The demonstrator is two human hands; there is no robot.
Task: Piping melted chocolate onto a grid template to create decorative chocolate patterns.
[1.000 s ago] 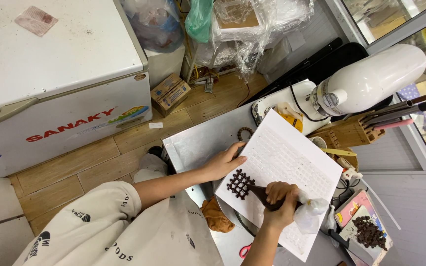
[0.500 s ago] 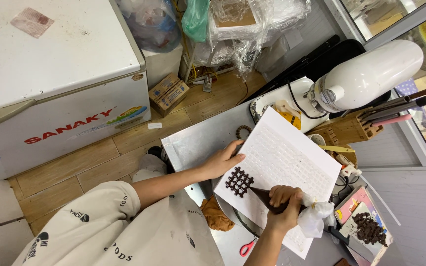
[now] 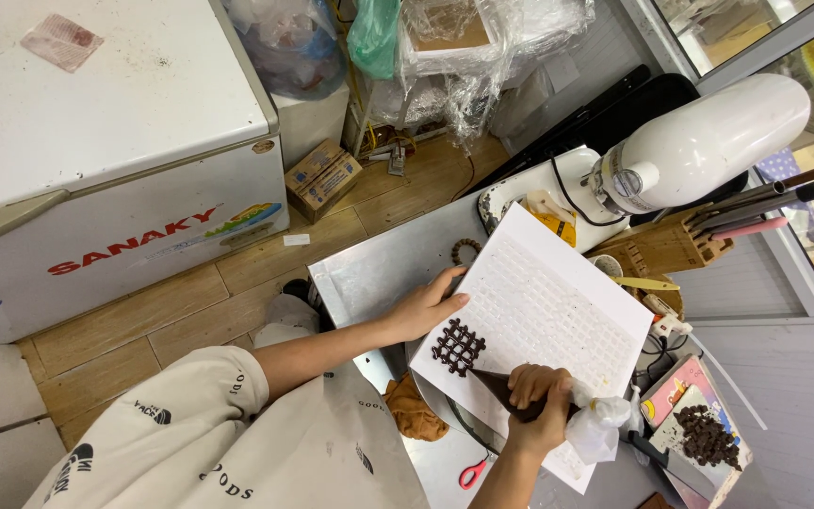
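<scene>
Squeezing a dark chocolate-filled clear piping bag [image 3: 520,401] in the right hand [image 3: 537,415], fist wrapped tight, tip beside a brown lattice [image 3: 458,346] on white paper [image 3: 558,311]. Left hand [image 3: 426,306] spread flat, pinning the paper's edge on the steel surface [image 3: 379,269].
</scene>
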